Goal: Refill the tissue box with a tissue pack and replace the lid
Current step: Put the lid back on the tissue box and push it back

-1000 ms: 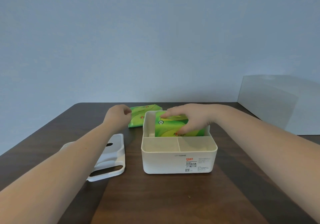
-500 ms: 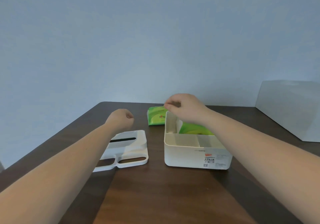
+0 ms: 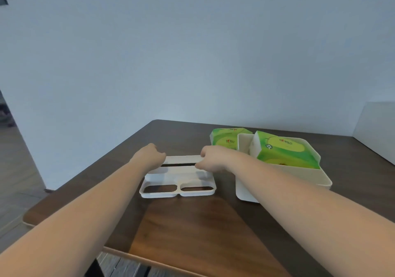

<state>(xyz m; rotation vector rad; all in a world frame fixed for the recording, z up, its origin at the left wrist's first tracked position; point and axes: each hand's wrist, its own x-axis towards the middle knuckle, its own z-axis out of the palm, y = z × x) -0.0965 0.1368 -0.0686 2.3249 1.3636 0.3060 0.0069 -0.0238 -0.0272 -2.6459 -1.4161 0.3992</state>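
Observation:
The white lid (image 3: 178,179), with a long slot and two openings, lies flat on the dark table. My left hand (image 3: 149,156) grips its far left end and my right hand (image 3: 211,159) grips its far right end. To the right stands the open white tissue box (image 3: 277,176). A green tissue pack (image 3: 284,150) sits tilted in its rear compartment, sticking up above the rim. My right forearm hides the box's front left corner.
A second green tissue pack (image 3: 226,141) lies on the table behind the box. A pale grey panel (image 3: 376,125) stands at the far right. The table's left edge and rounded front left corner (image 3: 27,219) drop off to the floor.
My right hand left the pack in the box and moved left onto the lid. My left hand closed on the lid's other end. The view swung left.

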